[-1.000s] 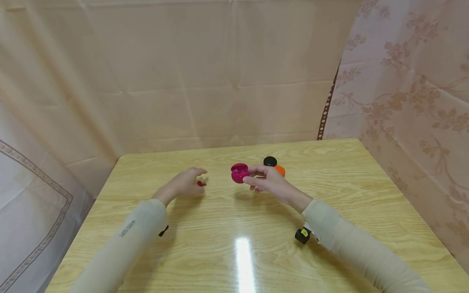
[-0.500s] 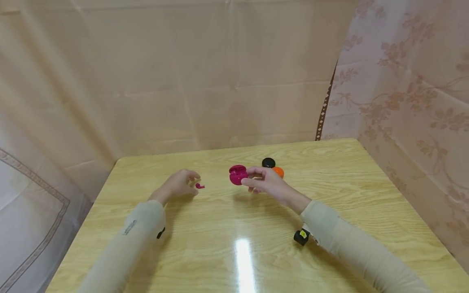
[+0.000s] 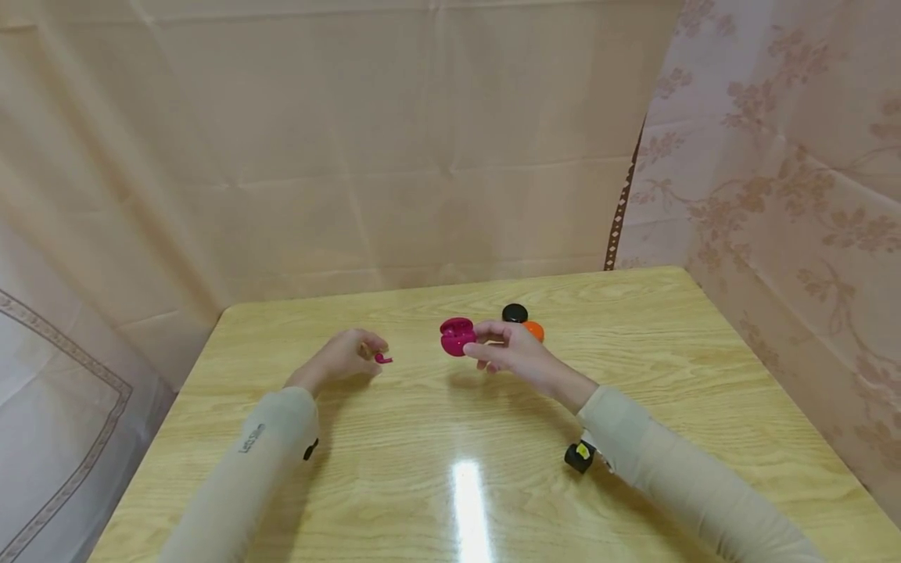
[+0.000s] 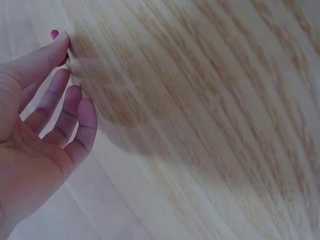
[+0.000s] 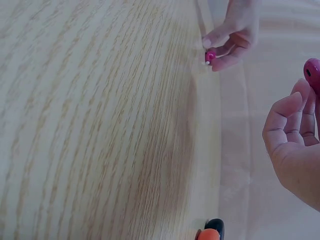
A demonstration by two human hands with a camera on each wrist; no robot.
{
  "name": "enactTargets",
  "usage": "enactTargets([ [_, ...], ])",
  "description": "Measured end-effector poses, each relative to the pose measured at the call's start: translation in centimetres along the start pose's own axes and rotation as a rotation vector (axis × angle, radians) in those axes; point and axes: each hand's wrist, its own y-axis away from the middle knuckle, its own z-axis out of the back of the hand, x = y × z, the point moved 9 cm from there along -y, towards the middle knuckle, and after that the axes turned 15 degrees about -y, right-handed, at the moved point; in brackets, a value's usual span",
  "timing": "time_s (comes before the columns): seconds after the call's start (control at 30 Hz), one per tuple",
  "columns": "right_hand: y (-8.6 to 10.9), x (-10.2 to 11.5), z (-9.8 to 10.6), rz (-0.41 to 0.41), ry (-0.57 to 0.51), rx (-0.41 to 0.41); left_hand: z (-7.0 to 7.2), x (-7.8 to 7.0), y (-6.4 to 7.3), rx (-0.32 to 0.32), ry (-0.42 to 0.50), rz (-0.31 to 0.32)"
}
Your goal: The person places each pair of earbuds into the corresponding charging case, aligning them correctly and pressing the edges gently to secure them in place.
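In the head view my left hand (image 3: 346,356) is low over the table, its thumb and fingers curled around a small magenta earbud (image 3: 383,359). The left wrist view shows the thumb partly covering this earbud (image 4: 54,34); in the right wrist view the earbud (image 5: 210,55) sits between thumb and fingers. How firmly it is gripped cannot be seen. My right hand (image 3: 514,349) holds a round magenta earbud case (image 3: 457,338) above the table between thumb and fingers. The case's lid is up, its hollow facing me.
Behind the right hand, a round black case (image 3: 515,313) and a round orange case (image 3: 535,331) lie side by side on the wooden table (image 3: 394,469). A beige curtain (image 3: 317,156) hangs along the far edge, a floral one (image 3: 795,195) at the right.
My left hand has drawn back a little to the left, and its thumb and fingers have come in around the earbud. The right hand keeps holding the case in nearly the same place.
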Motion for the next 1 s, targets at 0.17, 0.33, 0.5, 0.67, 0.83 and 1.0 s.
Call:
enactTargets([
  [0.17,0.00,0.13,-0.35,0.014,0.003,0.008,-0.20,0.06,0.13,0.002,0.014,-0.024],
  [0.33,0.07,0.26,-0.67,0.016,0.008,0.015,-0.61,0.25,0.11,0.023,0.006,-0.008],
  [0.5,0.09,0.38,-0.89,0.014,0.009,0.019,-0.61,-0.04,-0.02,0.025,0.012,-0.010],
  [0.67,0.05,0.33,-0.86,0.011,0.004,0.014,-0.52,-0.36,-0.01,0.011,-0.003,-0.038],
  [0.83,-0.08,0.15,-0.60,-0.003,-0.029,0.004,-0.52,-0.35,-0.19,0.006,0.014,-0.044],
  [1.0,-0.18,-0.06,-0.35,-0.019,-0.071,-0.003,-0.65,-0.03,-0.37,0.010,0.017,-0.045],
])
